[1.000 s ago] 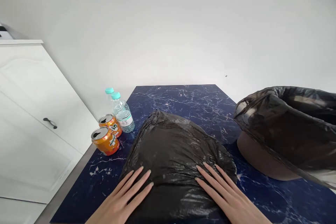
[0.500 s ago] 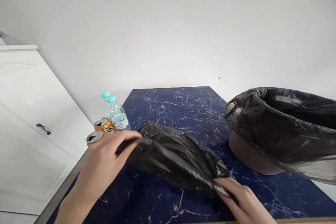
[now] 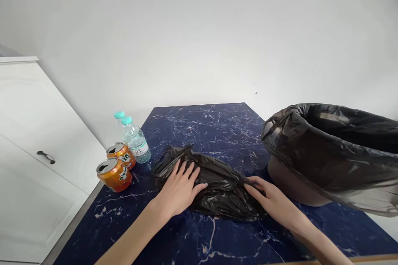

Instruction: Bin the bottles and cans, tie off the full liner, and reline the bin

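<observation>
A crumpled black plastic bag (image 3: 222,184) lies across the middle of the blue marbled table (image 3: 199,122). My left hand (image 3: 183,188) rests flat on the bag's left half, fingers spread and holding nothing. At the bag's right end, my right hand (image 3: 269,198) pinches its edge between thumb and fingers. Close by on the right stands a brownish bin (image 3: 289,182), lined with another black bag (image 3: 326,145) whose rim is folded down over the outside.
Two opened orange drink cans, the nearer can (image 3: 115,175) and the farther can (image 3: 124,153), stand at the table's left edge. Behind them are two water bottles with teal caps, one bottle (image 3: 137,140) in front. A white cabinet (image 3: 37,124) adjoins on the left; a wall rises behind.
My left hand has moved right, let go of the bag's raised edge and come down flat on it. The edge is folded over, and my right hand has moved slightly up and left.
</observation>
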Available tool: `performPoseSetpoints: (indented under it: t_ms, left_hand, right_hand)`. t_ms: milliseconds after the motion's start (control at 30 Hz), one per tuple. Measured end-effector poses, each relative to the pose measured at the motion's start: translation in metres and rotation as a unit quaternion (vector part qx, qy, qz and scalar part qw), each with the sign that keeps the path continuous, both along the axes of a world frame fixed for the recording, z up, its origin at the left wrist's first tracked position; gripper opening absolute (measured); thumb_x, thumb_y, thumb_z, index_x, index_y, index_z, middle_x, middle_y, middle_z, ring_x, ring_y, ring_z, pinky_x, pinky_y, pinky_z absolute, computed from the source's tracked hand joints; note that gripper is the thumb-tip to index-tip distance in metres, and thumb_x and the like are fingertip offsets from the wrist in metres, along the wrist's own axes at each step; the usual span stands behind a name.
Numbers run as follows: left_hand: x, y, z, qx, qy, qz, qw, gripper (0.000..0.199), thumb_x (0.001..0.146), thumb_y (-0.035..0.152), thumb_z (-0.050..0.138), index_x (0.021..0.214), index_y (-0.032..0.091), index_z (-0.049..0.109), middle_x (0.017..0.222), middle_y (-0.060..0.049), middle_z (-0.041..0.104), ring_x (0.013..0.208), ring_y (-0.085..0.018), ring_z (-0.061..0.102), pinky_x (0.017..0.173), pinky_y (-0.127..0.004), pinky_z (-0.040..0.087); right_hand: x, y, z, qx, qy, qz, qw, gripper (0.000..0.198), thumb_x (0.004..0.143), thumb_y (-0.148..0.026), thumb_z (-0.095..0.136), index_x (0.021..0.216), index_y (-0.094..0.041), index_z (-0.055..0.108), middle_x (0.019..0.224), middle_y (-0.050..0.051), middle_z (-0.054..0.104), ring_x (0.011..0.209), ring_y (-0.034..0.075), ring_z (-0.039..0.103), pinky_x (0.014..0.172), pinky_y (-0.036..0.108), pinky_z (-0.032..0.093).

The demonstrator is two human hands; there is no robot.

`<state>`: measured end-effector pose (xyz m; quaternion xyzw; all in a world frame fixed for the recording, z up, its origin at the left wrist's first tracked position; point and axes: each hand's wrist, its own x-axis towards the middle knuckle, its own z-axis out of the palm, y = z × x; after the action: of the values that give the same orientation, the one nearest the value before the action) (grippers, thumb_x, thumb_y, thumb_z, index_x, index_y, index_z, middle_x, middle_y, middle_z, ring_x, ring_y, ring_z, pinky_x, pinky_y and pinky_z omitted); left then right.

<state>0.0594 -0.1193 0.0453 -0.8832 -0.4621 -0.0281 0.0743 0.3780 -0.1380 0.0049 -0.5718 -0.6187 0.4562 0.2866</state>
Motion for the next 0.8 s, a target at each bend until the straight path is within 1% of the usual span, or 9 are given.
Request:
performPoseSetpoints:
  t_ms: [67, 133, 200, 267, 367, 467, 600, 733, 800]
  left_hand:
    - [-0.007, -0.003, -0.004, 0.01, -0.002, 0.025, 1.0, 0.068, 0.112, 0.06, 0.036, 0.154, 0.012, 0.06, 0.156, -0.02, 0.06, 0.145, -0.048, 0.055, 0.12, -0.072, 0.042]
    - [-0.005, -0.009, -0.004, 0.041, -0.031, 0.015, 0.999, 0.065, 0.113, 0.057, 0.035, 0.156, 0.014, 0.058, 0.158, -0.018, 0.059, 0.15, -0.044, 0.051, 0.125, -0.068, 0.037]
    - [0.004, -0.011, -0.003, 0.053, -0.057, -0.009, 0.997, 0.062, 0.114, 0.054, 0.033, 0.157, 0.015, 0.056, 0.162, -0.015, 0.056, 0.156, -0.04, 0.044, 0.129, -0.061, 0.034]
    - [0.012, -0.006, -0.006, 0.041, -0.071, -0.026, 0.996, 0.063, 0.114, 0.057, 0.034, 0.159, 0.017, 0.053, 0.167, -0.014, 0.05, 0.16, -0.038, 0.038, 0.13, -0.059, 0.033]
    - [0.012, 0.014, -0.018, 0.004, -0.086, -0.022, 0.996, 0.068, 0.112, 0.063, 0.034, 0.166, 0.023, 0.043, 0.175, -0.011, 0.037, 0.164, -0.039, 0.027, 0.131, -0.061, 0.029]
    - [-0.004, 0.037, -0.033, -0.044, -0.094, 0.009, 0.995, 0.07, 0.111, 0.066, 0.032, 0.17, 0.028, 0.036, 0.177, -0.008, 0.031, 0.166, -0.04, 0.021, 0.132, -0.065, 0.026]
    - [-0.034, 0.056, -0.046, -0.09, -0.103, 0.057, 0.989, 0.071, 0.111, 0.067, 0.029, 0.173, 0.031, 0.028, 0.18, -0.004, 0.021, 0.167, -0.038, 0.016, 0.132, -0.065, 0.025]
    - [-0.062, 0.063, -0.052, -0.064, -0.112, 0.064, 0.99, 0.067, 0.112, 0.064, 0.03, 0.171, 0.032, 0.033, 0.18, -0.003, 0.025, 0.167, -0.033, 0.019, 0.134, -0.06, 0.021]
    - [-0.073, 0.065, -0.053, -0.043, -0.118, 0.061, 0.99, 0.064, 0.113, 0.062, 0.031, 0.169, 0.032, 0.037, 0.178, -0.003, 0.03, 0.167, -0.031, 0.023, 0.134, -0.057, 0.024]
  right_hand:
    - [-0.003, -0.013, 0.004, 0.084, -0.071, -0.056, 0.992, 0.056, 0.103, -0.064, 0.05, 0.141, -0.025, 0.062, 0.135, 0.013, 0.074, 0.126, 0.036, 0.071, 0.099, 0.048, 0.063]
    - [-0.013, -0.027, 0.012, 0.224, -0.149, -0.095, 0.958, 0.052, 0.105, -0.058, 0.05, 0.147, -0.028, 0.057, 0.144, 0.011, 0.07, 0.131, 0.035, 0.068, 0.103, 0.052, 0.061]
    - [-0.028, -0.038, 0.02, 0.359, -0.204, -0.07, 0.908, 0.048, 0.108, -0.049, 0.049, 0.152, -0.03, 0.053, 0.156, 0.009, 0.061, 0.142, 0.033, 0.06, 0.112, 0.054, 0.056]
    - [-0.045, -0.039, 0.024, 0.434, -0.248, -0.001, 0.866, 0.05, 0.111, -0.042, 0.049, 0.159, -0.029, 0.048, 0.166, 0.007, 0.052, 0.154, 0.032, 0.048, 0.121, 0.054, 0.049]
    - [-0.064, -0.024, 0.017, 0.436, -0.315, 0.08, 0.839, 0.059, 0.113, -0.046, 0.044, 0.169, -0.027, 0.037, 0.174, 0.006, 0.037, 0.163, 0.034, 0.031, 0.127, 0.061, 0.04]
    - [-0.071, 0.003, -0.005, 0.375, -0.352, 0.115, 0.85, 0.063, 0.114, -0.054, 0.036, 0.17, -0.027, 0.035, 0.177, 0.006, 0.03, 0.164, 0.037, 0.024, 0.128, 0.068, 0.033]
    - [-0.066, 0.028, -0.031, 0.314, -0.36, 0.136, 0.868, 0.064, 0.113, -0.059, 0.031, 0.171, -0.032, 0.031, 0.178, 0.003, 0.025, 0.165, 0.034, 0.021, 0.13, 0.066, 0.03]
    - [-0.057, 0.036, -0.036, 0.313, -0.352, 0.152, 0.869, 0.063, 0.114, -0.058, 0.031, 0.172, -0.038, 0.023, 0.179, -0.002, 0.019, 0.167, 0.029, 0.016, 0.133, 0.061, 0.025]
    - [-0.053, 0.038, -0.035, 0.313, -0.348, 0.168, 0.868, 0.063, 0.114, -0.058, 0.031, 0.173, -0.04, 0.018, 0.18, -0.004, 0.016, 0.167, 0.027, 0.014, 0.135, 0.059, 0.023]
